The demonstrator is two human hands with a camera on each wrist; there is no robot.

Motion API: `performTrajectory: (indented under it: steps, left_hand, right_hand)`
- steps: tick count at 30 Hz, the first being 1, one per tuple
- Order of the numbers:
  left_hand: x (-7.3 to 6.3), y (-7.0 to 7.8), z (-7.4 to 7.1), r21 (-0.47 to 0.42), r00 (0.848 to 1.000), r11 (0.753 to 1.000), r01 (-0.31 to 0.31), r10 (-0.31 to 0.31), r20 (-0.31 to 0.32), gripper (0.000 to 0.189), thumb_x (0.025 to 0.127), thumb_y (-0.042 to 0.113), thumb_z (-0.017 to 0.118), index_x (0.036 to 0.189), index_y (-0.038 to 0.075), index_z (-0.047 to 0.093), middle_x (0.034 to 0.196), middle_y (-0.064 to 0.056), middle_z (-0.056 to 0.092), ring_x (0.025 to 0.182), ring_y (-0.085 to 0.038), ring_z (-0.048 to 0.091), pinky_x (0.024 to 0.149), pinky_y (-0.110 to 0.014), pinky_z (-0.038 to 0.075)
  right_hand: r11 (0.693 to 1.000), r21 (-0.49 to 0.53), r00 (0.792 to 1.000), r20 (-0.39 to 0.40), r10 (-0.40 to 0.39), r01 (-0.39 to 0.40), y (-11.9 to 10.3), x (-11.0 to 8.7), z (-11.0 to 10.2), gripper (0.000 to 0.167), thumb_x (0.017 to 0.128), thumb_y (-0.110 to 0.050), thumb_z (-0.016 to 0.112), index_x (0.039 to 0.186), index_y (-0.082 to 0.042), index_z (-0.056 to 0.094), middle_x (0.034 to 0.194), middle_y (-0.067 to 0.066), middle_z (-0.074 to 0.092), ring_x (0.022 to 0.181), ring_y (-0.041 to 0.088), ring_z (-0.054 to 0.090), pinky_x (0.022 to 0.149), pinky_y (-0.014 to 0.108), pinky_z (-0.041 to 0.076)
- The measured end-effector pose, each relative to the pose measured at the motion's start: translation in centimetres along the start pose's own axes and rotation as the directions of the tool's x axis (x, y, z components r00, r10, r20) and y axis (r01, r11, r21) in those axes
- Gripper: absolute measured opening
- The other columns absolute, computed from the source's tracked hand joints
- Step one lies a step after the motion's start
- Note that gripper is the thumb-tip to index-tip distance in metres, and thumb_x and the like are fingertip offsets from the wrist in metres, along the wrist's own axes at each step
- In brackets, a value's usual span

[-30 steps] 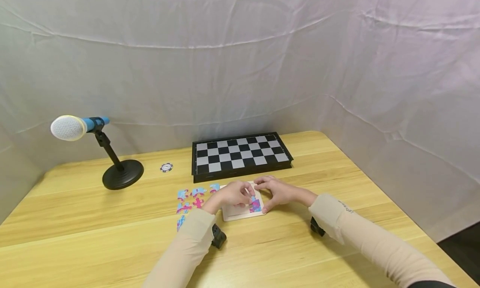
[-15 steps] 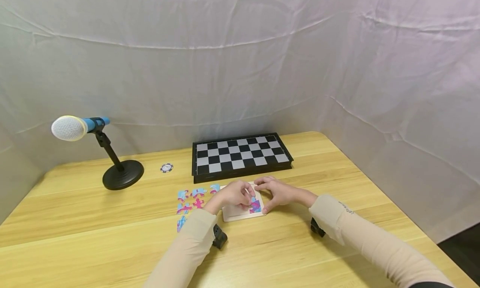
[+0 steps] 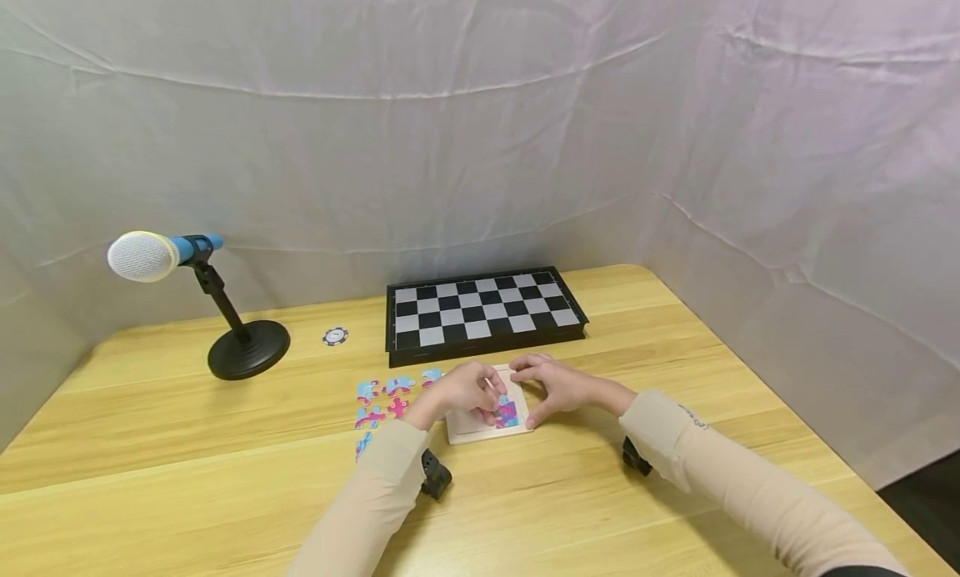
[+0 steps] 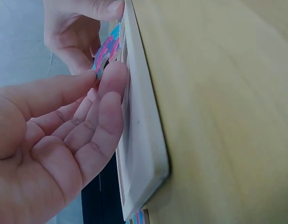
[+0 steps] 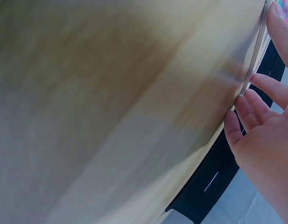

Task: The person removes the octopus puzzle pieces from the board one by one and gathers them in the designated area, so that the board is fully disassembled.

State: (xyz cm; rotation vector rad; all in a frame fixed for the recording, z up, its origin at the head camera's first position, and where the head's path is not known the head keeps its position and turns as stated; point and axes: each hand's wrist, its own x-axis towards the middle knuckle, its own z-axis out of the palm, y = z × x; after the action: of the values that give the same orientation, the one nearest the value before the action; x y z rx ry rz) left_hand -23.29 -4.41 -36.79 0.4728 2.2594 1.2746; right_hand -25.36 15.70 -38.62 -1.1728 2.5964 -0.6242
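Observation:
In the head view a pale wooden puzzle tray [image 3: 468, 434] lies on the table in front of the person. The left hand [image 3: 467, 387] reaches over it from the left. Its thumb and index finger pinch a pink, purple and blue jigsaw piece [image 4: 107, 50], which stands tilted at the tray's surface in the left wrist view. The other left fingers are loosely bent over the tray. At the tray's right side the right hand [image 3: 561, 385] is spread, thumb near the front corner and fingertips [image 5: 242, 100] against the edge toward the back.
Several loose jigsaw pieces [image 3: 397, 407] lie left of the tray, partly behind the left forearm. A black-and-white chessboard box [image 3: 486, 308] stands behind it. Farther left are a poker chip [image 3: 335, 336] and a microphone [image 3: 146, 256] on a black stand [image 3: 249, 349]. Light cloth hangs behind.
The pinched jigsaw piece has shifted slightly left within the tray, together with the left fingertips. The right hand stays at the tray's side.

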Motion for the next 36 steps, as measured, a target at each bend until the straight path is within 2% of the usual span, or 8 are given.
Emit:
performTrajectory:
  steps: [12, 24, 30, 36]
  left_hand:
    - [-1.1, -1.2, -0.9, -0.034, 1.000, 0.999, 0.011, -0.012, -0.021, 0.013, 0.080, -0.007, 0.058, 0.093, -0.005, 0.057, 0.069, -0.012, 0.058, 0.057, -0.019, 0.061, 0.058, -0.029, 0.050]
    - [-2.9, -2.4, -2.2, -0.048, 0.998, 0.999, -0.022, 0.019, -0.052, 0.013, 0.082, -0.004, 0.058, 0.095, -0.007, 0.056, 0.066, -0.011, 0.058, 0.058, -0.021, 0.062, 0.053, -0.026, 0.047]
    - [-3.9, -3.0, -3.0, -0.046, 0.997, 0.997, -0.058, 0.056, -0.055, 0.013, 0.082, -0.005, 0.057, 0.095, -0.008, 0.055, 0.067, -0.011, 0.059, 0.059, -0.022, 0.062, 0.056, -0.029, 0.050]
    - [-5.0, -3.7, -3.9, -0.039, 0.996, 0.998, -0.056, 0.053, -0.074, 0.011, 0.083, -0.006, 0.055, 0.094, -0.007, 0.055, 0.070, -0.011, 0.059, 0.059, -0.021, 0.061, 0.059, -0.031, 0.050]
  right_hand:
    - [1.000, 0.004, 1.000, -0.004, 0.007, -0.007, -0.2, -0.1, -0.2, 0.076, 0.065, -0.033, 0.077, 0.122, 0.008, 0.048, 0.132, 0.020, 0.037, 0.120, 0.034, 0.031, 0.099, 0.046, 0.024]
    - [1.000, -0.009, 1.000, 0.002, -0.005, 0.005, -0.1, 0.0, 0.0, 0.077, 0.065, -0.034, 0.077, 0.122, 0.008, 0.048, 0.132, 0.020, 0.037, 0.121, 0.034, 0.031, 0.100, 0.045, 0.024]
    - [1.000, -0.009, 1.000, 0.011, 0.003, -0.003, -0.2, -0.1, 0.0, 0.077, 0.065, -0.034, 0.077, 0.123, 0.008, 0.048, 0.133, 0.019, 0.036, 0.121, 0.034, 0.030, 0.100, 0.045, 0.023]
    - [1.000, 0.006, 1.000, 0.009, 0.004, -0.004, -0.3, -0.2, -0.1, 0.077, 0.065, -0.033, 0.077, 0.123, 0.008, 0.047, 0.133, 0.019, 0.036, 0.122, 0.035, 0.029, 0.100, 0.047, 0.023]
